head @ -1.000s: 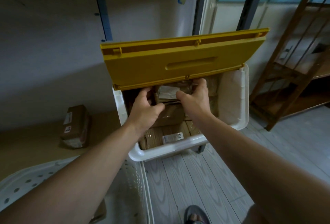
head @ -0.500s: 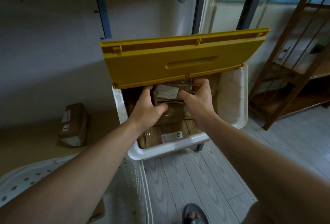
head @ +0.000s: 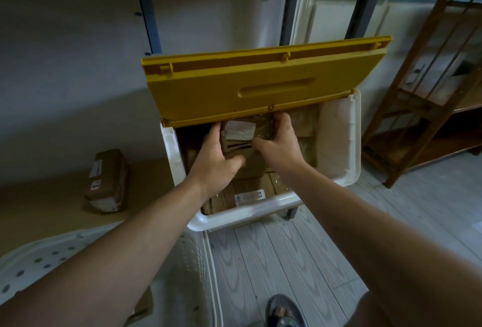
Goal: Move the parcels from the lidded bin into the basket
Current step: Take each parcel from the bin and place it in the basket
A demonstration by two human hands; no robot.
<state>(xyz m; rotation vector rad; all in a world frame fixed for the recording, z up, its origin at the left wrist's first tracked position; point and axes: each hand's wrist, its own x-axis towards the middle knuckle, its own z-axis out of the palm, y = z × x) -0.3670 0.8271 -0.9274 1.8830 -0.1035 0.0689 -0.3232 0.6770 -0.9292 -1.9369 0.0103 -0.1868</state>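
- Dim storeroom, pale plank floor [head: 273,261], grey wall behind, wooden rack [head: 422,97] far right.
- Far left: one spare parcel [head: 107,180] lies on a brown low shelf [head: 52,212], well apart from the bin.
- Near left: white perforated basket [head: 200,269], its rim just below the bin's near corner. Inside mostly hidden by the left forearm.
- Centre: white bin [head: 349,144], yellow lid [head: 250,89] hinged up and overhanging the back half.
- Left hand [head: 216,159] grips the left end of the top parcel [head: 242,132]; thumb in front, fingers hidden behind it.
- Right hand [head: 280,141] clamps the right end, fingers curled over the far edge.
- Parcel long axis runs left-right between the hands, straight ahead, tucked just under the lid edge. Both hands equally near.
- More parcels beneath; a labelled one [head: 247,195] by the near wall.
- Judgement: pull toward the body first to clear the lid, then swing down-left to the basket.
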